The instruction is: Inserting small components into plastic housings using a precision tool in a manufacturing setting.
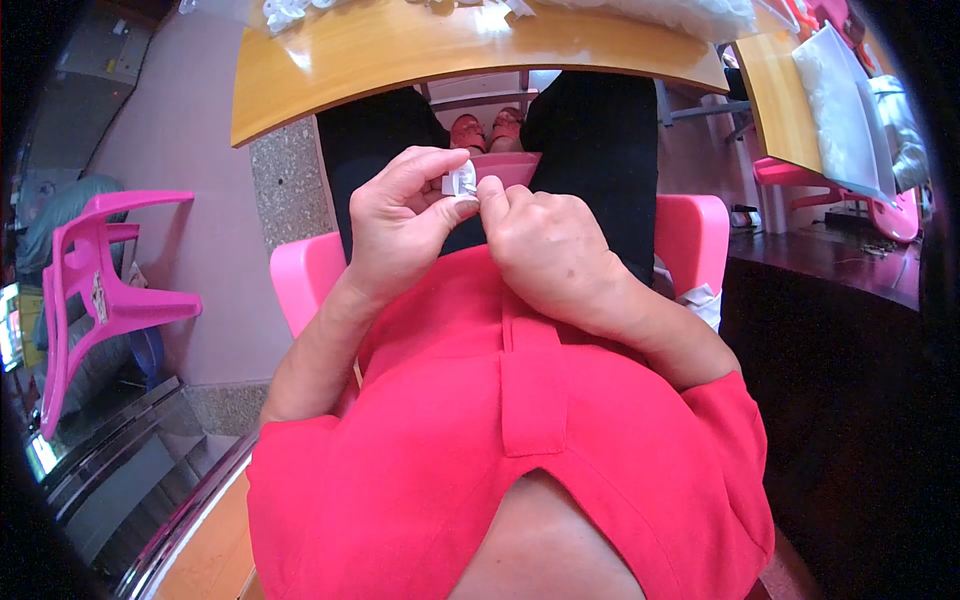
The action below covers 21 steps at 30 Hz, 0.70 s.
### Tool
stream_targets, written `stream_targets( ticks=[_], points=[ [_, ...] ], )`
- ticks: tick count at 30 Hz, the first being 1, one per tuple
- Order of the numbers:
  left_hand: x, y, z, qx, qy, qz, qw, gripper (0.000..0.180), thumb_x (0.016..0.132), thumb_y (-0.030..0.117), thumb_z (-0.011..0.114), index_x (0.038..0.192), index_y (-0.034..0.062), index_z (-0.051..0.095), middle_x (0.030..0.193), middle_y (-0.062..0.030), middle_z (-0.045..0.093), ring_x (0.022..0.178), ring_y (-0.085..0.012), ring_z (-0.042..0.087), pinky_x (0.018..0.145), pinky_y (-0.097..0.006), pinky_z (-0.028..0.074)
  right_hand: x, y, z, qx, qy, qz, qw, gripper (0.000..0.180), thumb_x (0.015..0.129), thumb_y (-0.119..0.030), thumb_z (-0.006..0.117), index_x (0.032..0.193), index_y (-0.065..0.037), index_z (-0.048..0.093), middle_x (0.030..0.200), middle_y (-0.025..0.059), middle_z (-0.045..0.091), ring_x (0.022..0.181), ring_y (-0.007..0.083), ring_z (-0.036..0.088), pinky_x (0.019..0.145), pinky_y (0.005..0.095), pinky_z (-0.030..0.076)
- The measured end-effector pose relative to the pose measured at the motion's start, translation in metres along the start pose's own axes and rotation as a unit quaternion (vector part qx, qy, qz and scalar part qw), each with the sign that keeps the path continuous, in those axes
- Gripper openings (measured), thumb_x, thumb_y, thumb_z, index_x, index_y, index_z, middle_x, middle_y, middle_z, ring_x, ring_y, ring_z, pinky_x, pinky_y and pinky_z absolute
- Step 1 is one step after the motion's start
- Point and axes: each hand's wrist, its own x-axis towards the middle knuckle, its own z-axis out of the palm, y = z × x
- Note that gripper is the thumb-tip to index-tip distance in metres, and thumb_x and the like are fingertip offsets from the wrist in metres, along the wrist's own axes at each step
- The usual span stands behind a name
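Above my lap, my left hand (405, 210) is closed, holding a small white plastic piece (461, 178) between thumb and fingers. A thin silvery metal pin (469, 187) shows at the right side of that piece. Beside it, my right hand (545, 235) is closed, its thumb and forefinger pinched at the pin's end. The fingertips partly hide where pin and plastic piece meet. Both hands are short of the table edge, over my dark trousers.
Ahead is a wooden table (430, 52) with white plastic parts (287, 12) and a clear bag (690, 14) on it. Another table at right carries a bag of whitish pieces (840, 110). A pink container (510, 168) sits between my legs. A pink plastic chair (110, 290) stands at left.
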Motion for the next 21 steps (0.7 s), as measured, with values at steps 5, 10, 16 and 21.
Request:
stream_targets(
  ticks=[5,10,16,21],
  points=[
    [-0.001,-0.001,-0.003,0.088,-0.095,-0.042,0.991,0.036,0.076,-0.010,0.067,0.111,-0.0028,0.063,0.103,-0.0089,0.061,0.091,-0.0141,0.059,0.079,-0.025,0.049,-0.004,0.000,-0.011,-0.036,-0.092,-0.012,0.995,0.016,0.081,-0.009,0.056,0.090,0.004,0.057,0.068,0.0120,0.062,0.058,0.0224,0.065,0.047,0.0310,0.051],
    [0.001,0.002,0.000,0.130,-0.185,-0.056,0.972,0.033,0.079,-0.007,0.065,0.112,-0.0038,0.062,0.103,-0.0089,0.061,0.094,-0.0149,0.059,0.079,-0.026,0.048,-0.006,0.008,-0.022,-0.015,-0.153,-0.031,0.988,0.016,0.082,-0.010,0.055,0.091,0.003,0.058,0.070,0.0134,0.064,0.060,0.0240,0.066,0.051,0.0335,0.052],
    [0.008,0.000,-0.011,-0.197,-0.122,-0.111,0.966,0.041,0.085,0.003,0.065,0.123,-0.0034,0.050,0.104,-0.0123,0.062,0.090,-0.0164,0.063,0.072,-0.027,0.056,-0.003,0.023,-0.047,0.107,-0.062,0.023,0.992,0.019,0.076,-0.005,0.058,0.094,0.001,0.058,0.071,0.0153,0.062,0.064,0.0308,0.064,0.054,0.0395,0.050],
    [0.007,0.000,-0.014,-0.217,-0.135,-0.088,0.963,0.038,0.087,0.006,0.065,0.122,-0.0032,0.053,0.104,-0.0115,0.063,0.088,-0.0172,0.063,0.072,-0.027,0.055,-0.006,0.021,-0.047,0.102,-0.025,0.017,0.994,0.019,0.073,-0.002,0.060,0.092,0.000,0.059,0.067,0.0134,0.059,0.060,0.0308,0.062,0.052,0.0386,0.049]
  ],
)
